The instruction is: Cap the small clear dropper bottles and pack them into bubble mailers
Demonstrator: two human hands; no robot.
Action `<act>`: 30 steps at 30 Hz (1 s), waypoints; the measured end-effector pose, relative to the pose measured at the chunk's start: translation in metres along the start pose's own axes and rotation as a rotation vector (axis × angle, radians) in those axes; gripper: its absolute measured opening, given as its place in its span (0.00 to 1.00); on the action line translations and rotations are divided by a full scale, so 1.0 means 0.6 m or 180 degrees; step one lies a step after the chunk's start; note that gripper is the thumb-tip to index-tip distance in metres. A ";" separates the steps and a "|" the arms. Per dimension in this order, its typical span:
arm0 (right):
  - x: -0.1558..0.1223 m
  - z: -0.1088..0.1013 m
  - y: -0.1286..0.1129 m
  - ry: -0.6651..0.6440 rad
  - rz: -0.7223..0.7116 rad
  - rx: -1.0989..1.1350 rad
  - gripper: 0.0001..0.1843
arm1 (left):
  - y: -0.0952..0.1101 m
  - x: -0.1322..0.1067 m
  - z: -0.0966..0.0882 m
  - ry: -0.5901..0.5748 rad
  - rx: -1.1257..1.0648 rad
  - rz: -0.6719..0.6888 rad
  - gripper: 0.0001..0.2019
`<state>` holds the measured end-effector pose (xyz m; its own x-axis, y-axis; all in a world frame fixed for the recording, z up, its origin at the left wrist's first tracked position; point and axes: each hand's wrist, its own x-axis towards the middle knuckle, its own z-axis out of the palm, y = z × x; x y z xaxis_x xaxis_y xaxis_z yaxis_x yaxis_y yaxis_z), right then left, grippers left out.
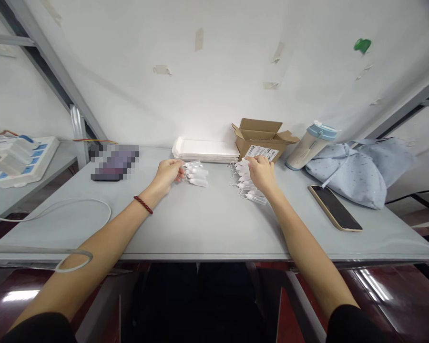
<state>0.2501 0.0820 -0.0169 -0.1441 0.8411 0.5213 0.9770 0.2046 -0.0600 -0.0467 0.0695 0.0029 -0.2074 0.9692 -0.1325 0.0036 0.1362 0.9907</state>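
My left hand [168,175] is closed in a pinch at the left end of a small group of clear plastic pieces with white tips and thin loops [199,182]. Its thumb and forefinger meet at the end of the uppermost piece. A red bead bracelet is on that wrist. My right hand [261,174] bends over a second, larger group of the same pieces [256,197], its fingers pinched at a white tip. Part of this group is hidden beneath the hand. Each piece is too small for me to make out its exact kind.
Behind the hands lie a stack of white trays [207,148] and an open cardboard box [264,136]. A tumbler [309,145], a pale blue cloth bag [353,174] and a phone [335,208] are on the right. Leftward are a blurred-out object [114,163], a white cable [107,207] and a power strip [28,164].
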 end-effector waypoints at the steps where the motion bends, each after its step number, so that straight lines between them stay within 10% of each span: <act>1: 0.001 0.000 0.000 0.0069 0.0013 0.0024 0.21 | 0.001 -0.002 0.001 0.0017 -0.0001 0.0068 0.02; 8: 0.003 -0.018 -0.022 0.0674 0.0019 0.1267 0.16 | 0.004 -0.015 0.011 -0.0062 0.0135 0.0532 0.03; 18: -0.020 -0.044 -0.103 -0.0144 0.0499 0.3062 0.16 | 0.005 -0.048 0.023 -0.0983 0.0777 0.0920 0.10; 30: -0.028 -0.055 -0.122 -0.0423 0.0639 0.3379 0.21 | -0.006 -0.053 0.029 -0.1517 0.0910 0.1093 0.08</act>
<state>0.1862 0.0362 0.0069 -0.0754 0.9419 0.3274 0.3599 0.3319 -0.8719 -0.0230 0.0418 0.0033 0.3082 0.9430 0.1253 0.2662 -0.2119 0.9403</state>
